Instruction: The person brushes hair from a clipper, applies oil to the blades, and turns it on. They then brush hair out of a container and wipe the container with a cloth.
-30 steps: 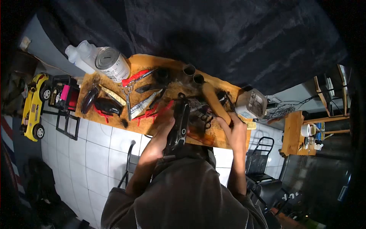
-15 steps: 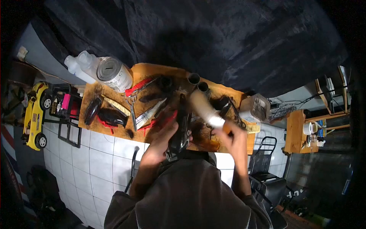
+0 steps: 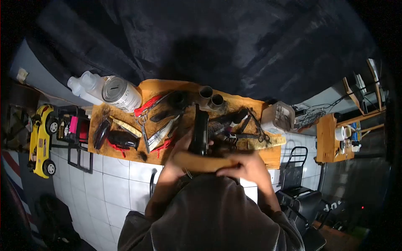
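My left hand [image 3: 172, 163] is wrapped round a long, glossy black hair clipper [image 3: 200, 133], which stands nearly upright over the table's front edge. In my right hand [image 3: 250, 168] is a brush [image 3: 199, 162], smeared by motion. Its tan length lies crosswise over the clipper's lower end and hides part of my left fingers. Beyond the hands, scissors [image 3: 263, 137] and a yellowish comb [image 3: 270, 142] lie on the right of the hair-strewn wooden table [image 3: 161, 85]. Further black clippers [image 3: 122, 139] rest at the left.
A large tin [image 3: 123, 95] and translucent bottles [image 3: 93, 83] stand at the back left. Two dark cups [image 3: 217, 100] are at the back middle, and a clear box [image 3: 278, 118] at the right end. A yellow toy car [image 3: 42, 142] is far left, a black chair [image 3: 298, 192] right.
The brush has swung from beyond the clipper down toward me and now lies across its lower end. My right hand moved slightly nearer me; the view has shifted a little.
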